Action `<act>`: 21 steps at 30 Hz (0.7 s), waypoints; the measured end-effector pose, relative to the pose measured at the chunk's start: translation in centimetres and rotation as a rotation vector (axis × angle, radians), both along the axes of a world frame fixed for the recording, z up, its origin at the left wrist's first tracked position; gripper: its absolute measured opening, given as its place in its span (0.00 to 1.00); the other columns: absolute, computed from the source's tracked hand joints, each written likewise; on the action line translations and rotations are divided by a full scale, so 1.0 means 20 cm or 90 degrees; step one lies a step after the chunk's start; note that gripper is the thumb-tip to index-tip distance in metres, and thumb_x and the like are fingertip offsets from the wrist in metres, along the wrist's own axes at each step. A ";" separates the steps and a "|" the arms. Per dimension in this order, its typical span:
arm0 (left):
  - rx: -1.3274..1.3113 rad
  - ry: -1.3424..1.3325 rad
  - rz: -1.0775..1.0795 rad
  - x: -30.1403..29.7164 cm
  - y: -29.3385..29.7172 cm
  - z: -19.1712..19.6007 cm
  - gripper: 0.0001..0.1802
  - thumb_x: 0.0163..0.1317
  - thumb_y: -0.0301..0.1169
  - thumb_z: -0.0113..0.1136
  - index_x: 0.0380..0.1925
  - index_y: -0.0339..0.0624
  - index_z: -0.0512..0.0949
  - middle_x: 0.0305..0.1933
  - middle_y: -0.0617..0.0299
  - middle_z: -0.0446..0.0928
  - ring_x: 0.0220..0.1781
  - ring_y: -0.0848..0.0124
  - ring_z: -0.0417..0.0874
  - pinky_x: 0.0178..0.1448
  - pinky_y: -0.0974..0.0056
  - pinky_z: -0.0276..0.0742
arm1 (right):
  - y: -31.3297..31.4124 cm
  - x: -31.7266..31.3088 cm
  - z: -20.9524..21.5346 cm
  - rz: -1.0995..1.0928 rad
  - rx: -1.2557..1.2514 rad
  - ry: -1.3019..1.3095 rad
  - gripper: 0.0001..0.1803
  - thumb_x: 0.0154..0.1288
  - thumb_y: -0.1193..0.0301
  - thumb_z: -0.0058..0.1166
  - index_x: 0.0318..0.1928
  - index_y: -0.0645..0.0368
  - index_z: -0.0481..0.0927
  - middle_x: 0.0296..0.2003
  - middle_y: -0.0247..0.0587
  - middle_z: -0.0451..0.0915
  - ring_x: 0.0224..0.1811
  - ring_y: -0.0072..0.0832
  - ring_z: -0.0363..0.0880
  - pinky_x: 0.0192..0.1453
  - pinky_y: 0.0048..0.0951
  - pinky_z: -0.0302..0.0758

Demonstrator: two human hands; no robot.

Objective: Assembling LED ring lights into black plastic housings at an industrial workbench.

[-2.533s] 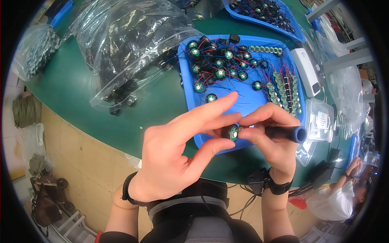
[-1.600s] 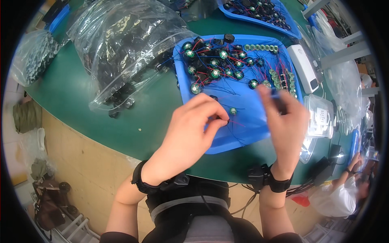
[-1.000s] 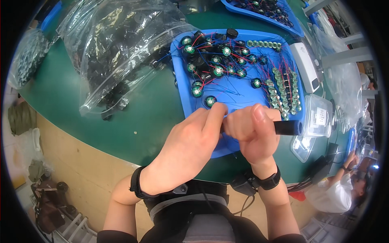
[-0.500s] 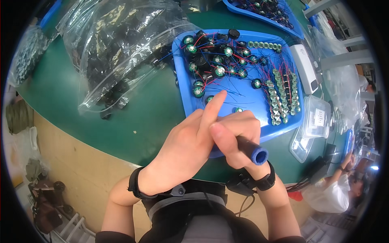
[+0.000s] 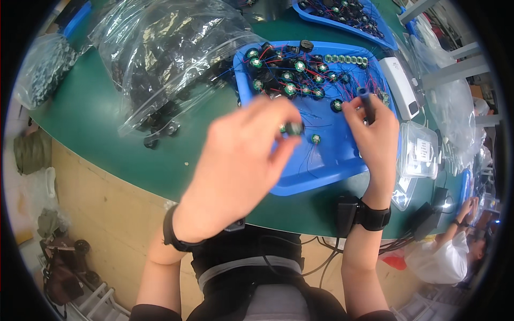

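Observation:
My left hand, blurred by motion, reaches over the near left part of a blue tray. Its thumb and fingers are closed around a small round black component, which looks partly green. On the tray's right side my right hand grips a dark tube with a blue end, pointing away from me. Several round black components with green boards and red and blue wires crowd the tray's far left. A lone green-faced component lies between my hands. My right hand hides most of the green board strips.
A clear plastic bag of black parts lies left of the tray. A second blue tray stands beyond. To the right are a white device and clear plastic boxes. Another person sits at far right.
My hands were together at the tray's near edge and have parted. The right swung away and to the right with the tube, now pointing away. The left holds a small component.

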State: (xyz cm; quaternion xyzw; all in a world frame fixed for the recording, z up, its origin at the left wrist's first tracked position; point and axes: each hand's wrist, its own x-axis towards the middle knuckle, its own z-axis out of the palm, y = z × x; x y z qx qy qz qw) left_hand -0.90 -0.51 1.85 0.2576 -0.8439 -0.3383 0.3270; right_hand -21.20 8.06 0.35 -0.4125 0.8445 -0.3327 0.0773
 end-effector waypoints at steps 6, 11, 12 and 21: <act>-0.086 0.003 0.027 -0.08 -0.27 -0.03 0.15 0.54 0.20 0.64 0.44 0.36 0.81 0.50 0.54 0.82 0.38 0.68 0.86 0.44 0.67 0.81 | 0.00 0.08 0.06 0.164 0.125 -0.040 0.13 0.53 0.64 0.65 0.30 0.61 0.81 0.17 0.41 0.75 0.19 0.34 0.75 0.27 0.32 0.69; 0.031 0.078 0.039 0.11 -0.30 0.01 0.18 0.56 0.20 0.63 0.49 0.38 0.80 0.58 0.56 0.79 0.45 0.74 0.82 0.51 0.67 0.80 | 0.02 0.13 0.05 0.217 0.174 -0.036 0.15 0.50 0.64 0.68 0.32 0.62 0.82 0.21 0.45 0.80 0.26 0.42 0.82 0.32 0.35 0.76; 0.057 -0.003 0.076 0.20 -0.29 0.02 0.17 0.55 0.20 0.63 0.46 0.38 0.80 0.53 0.55 0.81 0.42 0.70 0.84 0.46 0.66 0.80 | 0.03 0.13 0.04 0.230 0.183 -0.024 0.15 0.50 0.65 0.68 0.34 0.61 0.82 0.24 0.46 0.82 0.29 0.43 0.83 0.35 0.36 0.77; -0.225 -0.294 0.340 0.44 -0.26 -0.10 0.13 0.54 0.21 0.64 0.41 0.35 0.81 0.42 0.56 0.81 0.39 0.62 0.82 0.41 0.64 0.78 | 0.04 0.17 0.05 0.222 0.143 -0.004 0.08 0.55 0.74 0.60 0.37 0.57 0.80 0.27 0.48 0.81 0.32 0.44 0.82 0.36 0.40 0.75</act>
